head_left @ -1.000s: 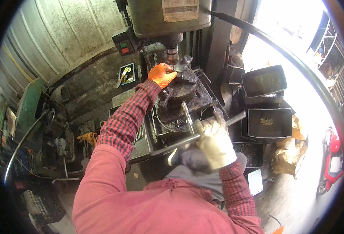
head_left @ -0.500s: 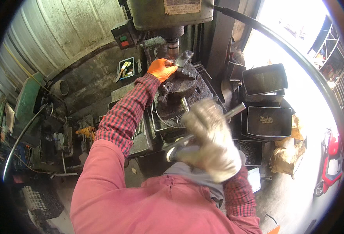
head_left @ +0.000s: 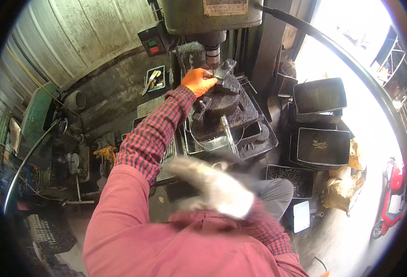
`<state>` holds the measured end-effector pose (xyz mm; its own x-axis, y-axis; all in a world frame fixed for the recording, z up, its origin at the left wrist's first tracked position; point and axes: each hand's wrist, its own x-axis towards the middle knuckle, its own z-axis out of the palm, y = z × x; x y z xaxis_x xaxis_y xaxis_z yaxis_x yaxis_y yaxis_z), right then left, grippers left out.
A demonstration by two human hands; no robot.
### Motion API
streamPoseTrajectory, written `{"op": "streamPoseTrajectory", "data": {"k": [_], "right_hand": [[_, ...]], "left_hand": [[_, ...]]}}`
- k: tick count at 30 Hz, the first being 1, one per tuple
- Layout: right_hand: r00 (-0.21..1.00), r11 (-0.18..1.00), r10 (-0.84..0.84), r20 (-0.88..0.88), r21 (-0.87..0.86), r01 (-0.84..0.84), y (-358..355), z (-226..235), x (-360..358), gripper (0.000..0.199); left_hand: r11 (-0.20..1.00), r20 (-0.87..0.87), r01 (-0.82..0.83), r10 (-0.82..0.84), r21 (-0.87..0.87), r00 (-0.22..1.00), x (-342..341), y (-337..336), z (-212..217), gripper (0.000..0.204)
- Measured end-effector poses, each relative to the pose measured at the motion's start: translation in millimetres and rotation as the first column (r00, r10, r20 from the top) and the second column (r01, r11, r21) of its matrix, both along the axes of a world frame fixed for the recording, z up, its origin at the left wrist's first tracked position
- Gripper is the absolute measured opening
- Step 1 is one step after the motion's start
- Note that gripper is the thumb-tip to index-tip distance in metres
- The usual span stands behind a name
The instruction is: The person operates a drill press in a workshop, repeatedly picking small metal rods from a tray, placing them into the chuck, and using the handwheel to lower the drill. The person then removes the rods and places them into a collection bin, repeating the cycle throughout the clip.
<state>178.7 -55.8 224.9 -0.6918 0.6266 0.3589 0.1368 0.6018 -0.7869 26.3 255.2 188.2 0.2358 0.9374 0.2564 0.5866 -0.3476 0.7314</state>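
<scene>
My left hand (head_left: 199, 82), in an orange glove, reaches forward to the dark machine vise (head_left: 219, 104) under the drill press (head_left: 212, 21). Its fingers are pinched together at the left of a grey metal piece (head_left: 224, 69) on top of the vise; what lies between the fingertips is too small to make out. Above them is the drill press spindle (head_left: 212, 54). A shiny metal bar (head_left: 229, 134) points from the vise front toward me. Close to my body my right hand (head_left: 212, 184), in a pale work glove, is smeared by motion, so its fingers cannot be read.
Dark bins (head_left: 323, 145) are stacked at the right, and a lower bin (head_left: 290, 180) holds many thin metal pieces. A switch box (head_left: 152, 41) with green and red buttons is mounted left of the press. A small tray (head_left: 154, 79) with tools sits behind my left forearm.
My right hand has moved left and back toward my body, away from the vise front. A metal bar that slanted across near it now shows pointing toward me. My left hand stays at the vise.
</scene>
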Motion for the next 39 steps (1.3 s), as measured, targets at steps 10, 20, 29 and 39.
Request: {"op": "streamPoseTrajectory", "data": {"k": [10, 20, 29, 39], "right_hand": [[0.650, 0.879, -0.447, 0.615, 0.170, 0.444, 53, -24, 106, 0.063], [0.935, 0.810, -0.110, 0.338, -0.515, 0.281, 21, -81, 46, 0.067], [0.506, 0.476, -0.849, 0.153, 0.640, 0.604, 49, 58, 111, 0.032], [0.274, 0.656, -0.746, 0.607, 0.596, 0.463, 78, 14, 130, 0.065]], "left_hand": [[0.998, -0.037, 0.016, -0.019, -0.065, 0.999, -1, 3, -2, 0.051], [0.999, -0.012, 0.024, -0.025, -0.022, 1.000, 0, -3, 13, 0.051], [0.997, 0.119, 0.043, -0.050, 0.065, 0.992, -23, -22, -12, 0.047], [0.640, 0.164, -0.727, 0.711, 0.251, 0.683, -210, -10, -84, 0.064]]}}
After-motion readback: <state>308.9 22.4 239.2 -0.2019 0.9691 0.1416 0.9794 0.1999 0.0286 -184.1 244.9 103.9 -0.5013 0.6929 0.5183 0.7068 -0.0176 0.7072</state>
